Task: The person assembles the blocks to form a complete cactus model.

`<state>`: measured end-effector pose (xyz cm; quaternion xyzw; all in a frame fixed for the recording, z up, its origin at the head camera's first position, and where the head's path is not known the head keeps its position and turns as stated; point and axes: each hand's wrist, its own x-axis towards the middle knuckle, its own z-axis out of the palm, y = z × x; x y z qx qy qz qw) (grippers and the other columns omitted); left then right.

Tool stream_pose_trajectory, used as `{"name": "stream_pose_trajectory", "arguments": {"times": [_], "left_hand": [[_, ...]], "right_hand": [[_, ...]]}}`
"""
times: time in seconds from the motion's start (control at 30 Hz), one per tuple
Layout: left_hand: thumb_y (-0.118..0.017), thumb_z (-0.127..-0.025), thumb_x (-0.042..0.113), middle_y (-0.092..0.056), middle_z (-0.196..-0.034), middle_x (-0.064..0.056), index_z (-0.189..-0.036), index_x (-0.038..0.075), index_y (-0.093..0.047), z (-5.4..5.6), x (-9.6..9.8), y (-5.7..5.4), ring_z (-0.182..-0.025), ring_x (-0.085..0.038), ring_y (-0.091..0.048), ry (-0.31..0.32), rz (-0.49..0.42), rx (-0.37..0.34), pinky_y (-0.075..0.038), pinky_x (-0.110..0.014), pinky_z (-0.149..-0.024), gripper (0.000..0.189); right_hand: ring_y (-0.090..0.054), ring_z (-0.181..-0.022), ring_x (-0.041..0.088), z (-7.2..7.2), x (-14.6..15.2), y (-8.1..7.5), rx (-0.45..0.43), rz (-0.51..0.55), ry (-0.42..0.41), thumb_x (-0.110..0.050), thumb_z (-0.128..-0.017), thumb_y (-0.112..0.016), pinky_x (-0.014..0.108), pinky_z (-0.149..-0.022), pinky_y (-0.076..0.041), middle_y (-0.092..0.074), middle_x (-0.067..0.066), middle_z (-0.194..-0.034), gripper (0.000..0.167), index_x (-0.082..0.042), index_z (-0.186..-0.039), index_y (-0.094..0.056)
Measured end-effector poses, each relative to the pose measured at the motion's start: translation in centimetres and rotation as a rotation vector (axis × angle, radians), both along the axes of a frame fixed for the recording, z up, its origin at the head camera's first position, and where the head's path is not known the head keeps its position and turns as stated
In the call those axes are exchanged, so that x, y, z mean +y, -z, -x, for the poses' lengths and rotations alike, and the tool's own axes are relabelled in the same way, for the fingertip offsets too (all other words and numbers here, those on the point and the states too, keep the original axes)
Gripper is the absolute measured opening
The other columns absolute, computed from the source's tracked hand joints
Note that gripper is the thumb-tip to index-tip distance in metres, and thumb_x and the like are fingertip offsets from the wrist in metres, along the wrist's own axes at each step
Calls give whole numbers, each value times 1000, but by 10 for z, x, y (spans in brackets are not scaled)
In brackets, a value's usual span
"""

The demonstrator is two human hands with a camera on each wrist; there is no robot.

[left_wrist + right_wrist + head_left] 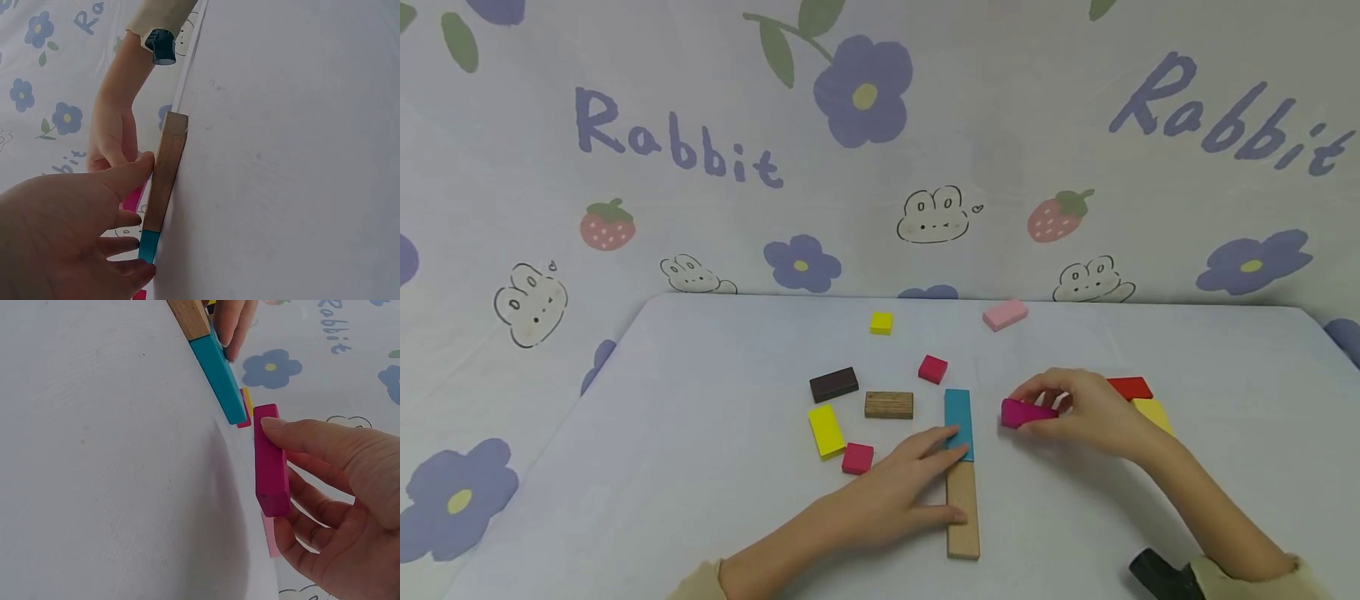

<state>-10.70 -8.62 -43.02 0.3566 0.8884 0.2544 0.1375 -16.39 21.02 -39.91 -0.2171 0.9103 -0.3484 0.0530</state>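
In the head view a blue block (958, 408) and a light wooden block (962, 537) lie end to end in one line on the white table. My left hand (895, 492) reaches across from the left, fingertips on the blue block and thumb on the wooden one, fingers fairly straight. To the right of that line, my right hand (1078, 412) pinches a magenta block (1026, 413) between thumb and fingers. The right wrist view shows this magenta block (270, 462) raised off the table, beyond the end of the blue block (219, 378).
Left of the line lie a dark block (834, 384), a brown wooden block (889, 405), a yellow block (827, 432) and a red block (857, 458). Farther back are another red block (933, 369), a small yellow block (882, 323) and a pink block (1005, 315). Another red block (1131, 387) sits behind my right wrist.
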Motion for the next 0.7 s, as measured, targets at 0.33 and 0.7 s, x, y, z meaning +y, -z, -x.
{"name": "stream_pose_trajectory", "arguments": {"times": [0.33, 0.7], "left_hand": [[-65, -103, 49, -25, -175, -1, -163, 15, -43, -2, 0, -2, -159, -22, -28, -5, 2, -4, -35, -41, -126, 72], [-63, -104, 49, -22, -176, -1, -163, 14, -42, -2, 1, -2, -159, -21, -29, -7, -1, -41, -36, -39, -125, 72]], "right_hand": [[-63, -97, 23, 12, -9, 3, -20, 19, -20, -18, -85, -90, 23, -72, -59, -71, 7, -106, 39, -8, -120, -76], [-63, -98, 24, 23, -22, 10, 2, 26, -44, -17, -85, -90, 23, -74, -58, -72, 7, -106, 38, -8, -119, -77]]}}
